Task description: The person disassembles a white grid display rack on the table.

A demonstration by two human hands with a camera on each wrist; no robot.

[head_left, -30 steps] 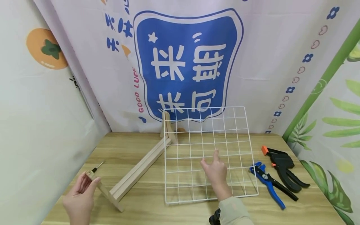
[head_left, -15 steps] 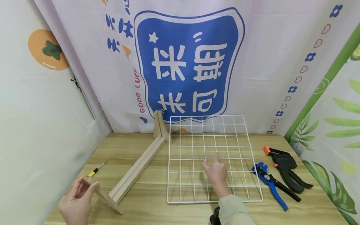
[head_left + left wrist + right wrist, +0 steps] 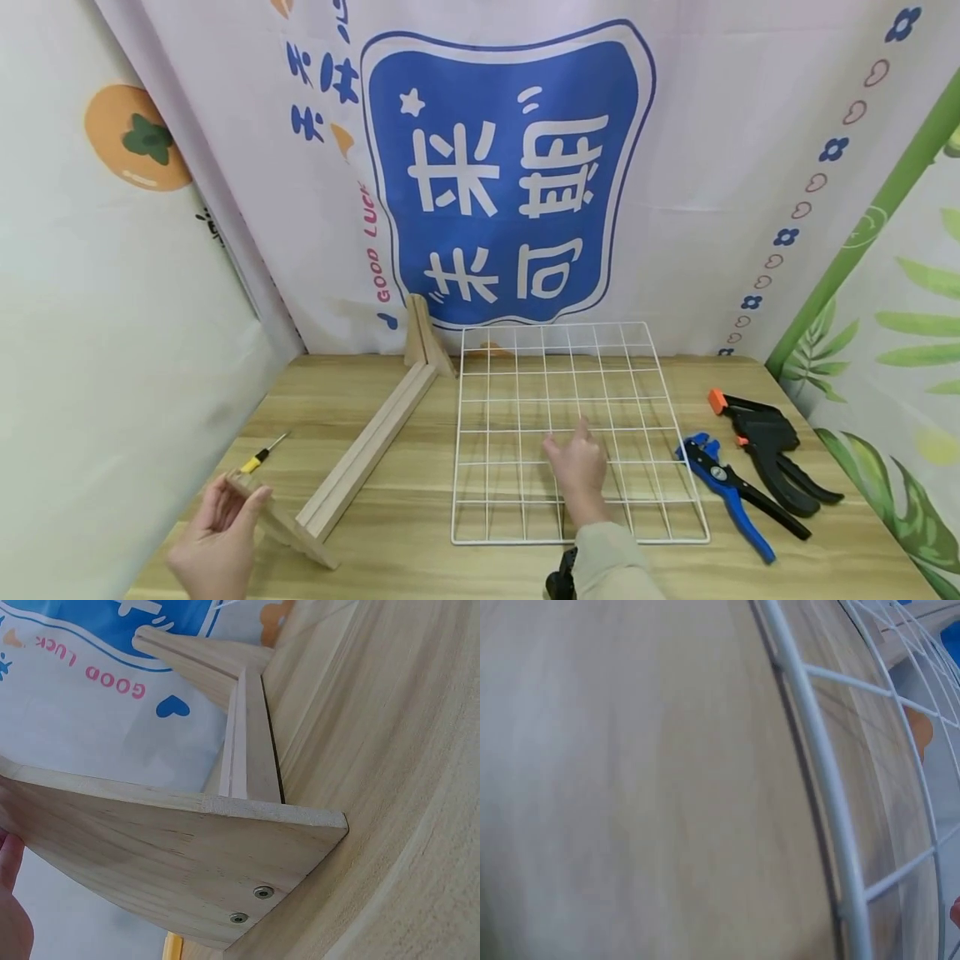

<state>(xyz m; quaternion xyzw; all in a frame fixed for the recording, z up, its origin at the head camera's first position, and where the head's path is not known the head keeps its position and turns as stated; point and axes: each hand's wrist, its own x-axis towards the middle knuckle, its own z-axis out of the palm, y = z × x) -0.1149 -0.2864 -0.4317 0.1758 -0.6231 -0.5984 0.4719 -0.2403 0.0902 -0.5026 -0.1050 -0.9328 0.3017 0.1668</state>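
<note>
In the head view my left hand grips the upper end of the near board of a wooden stand, thumb on one side. The stand has a long grooved bar between two upright end boards. In the left wrist view the near end board shows two screw heads, and only part of the hand is visible. My right hand holds the white wire grid panel near its middle, fingers bent at the wires. The panel leans back to the right of the stand. Its edge shows close up in the right wrist view.
A screwdriver with a yellow and black handle lies beyond my left hand. Blue and black wire-stripping pliers lie beside the panel's right edge. Farther right is a black clamp with orange tips. A printed curtain hangs behind the table.
The grid panel has tipped down at its far edge and shifted right. The stand's far end has swung left, away from the panel. My right index finger is less extended than before.
</note>
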